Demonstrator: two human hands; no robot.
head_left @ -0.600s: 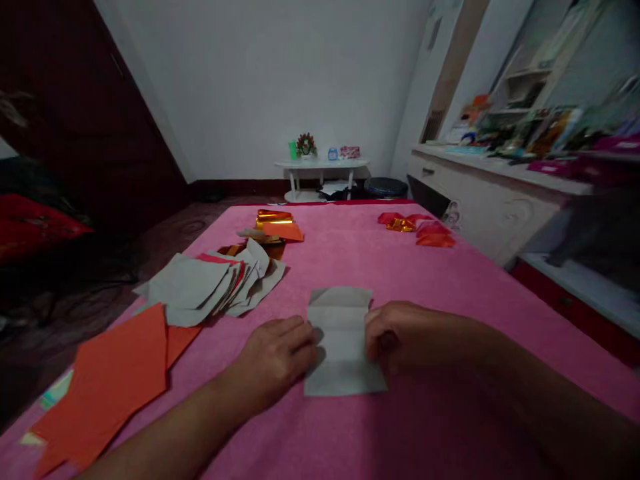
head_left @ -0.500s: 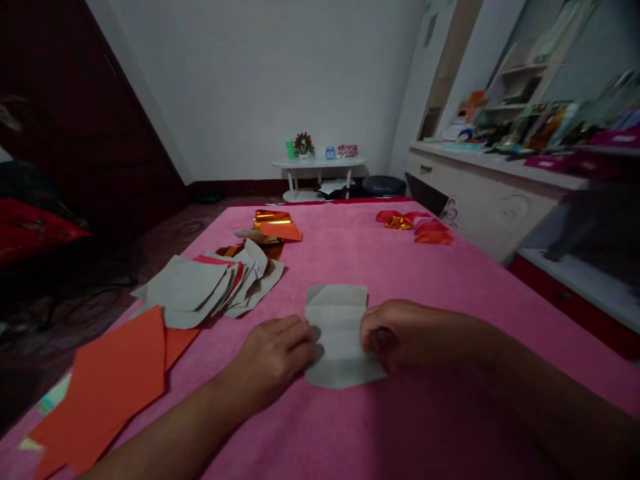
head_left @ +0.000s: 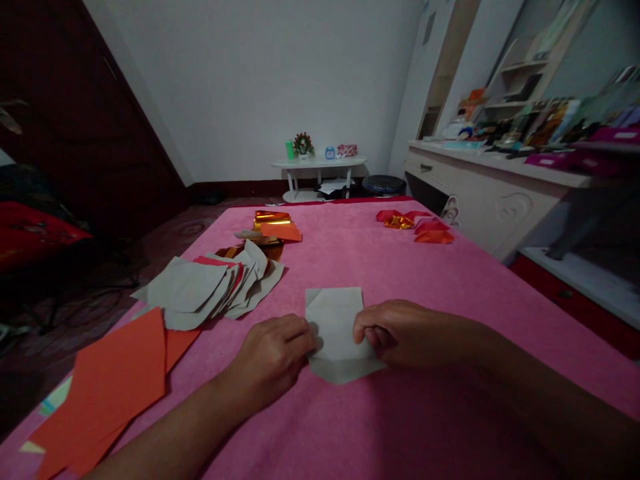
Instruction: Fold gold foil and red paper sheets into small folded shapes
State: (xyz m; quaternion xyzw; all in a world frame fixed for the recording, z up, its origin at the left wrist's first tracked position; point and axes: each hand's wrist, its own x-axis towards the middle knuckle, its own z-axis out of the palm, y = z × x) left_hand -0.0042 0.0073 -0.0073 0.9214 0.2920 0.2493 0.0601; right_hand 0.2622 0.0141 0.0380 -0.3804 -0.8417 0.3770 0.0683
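Note:
A grey-white sheet of paper (head_left: 336, 327) with folded edges lies on the pink cloth between my hands. My left hand (head_left: 283, 350) is closed at the paper's left edge, the thumb and fingertips pinching or pressing it there. At the right edge, my right hand (head_left: 395, 333) is curled, its bent fingers resting on the paper. The paper's near end shows a darker strip with a slanted outline. Part of the right edge is hidden behind my right hand.
To the left lie a stack of grey paper sheets (head_left: 190, 287) and orange sheets (head_left: 120, 380). Gold foil (head_left: 273, 219) sits farther back. Folded red, gold and orange pieces (head_left: 433, 230) rest at the far right of the pink cloth (head_left: 340, 247).
My right hand has shifted slightly left over the paper. The paper's far part looks flatter, its crease less visible. My left hand has stayed at the left edge.

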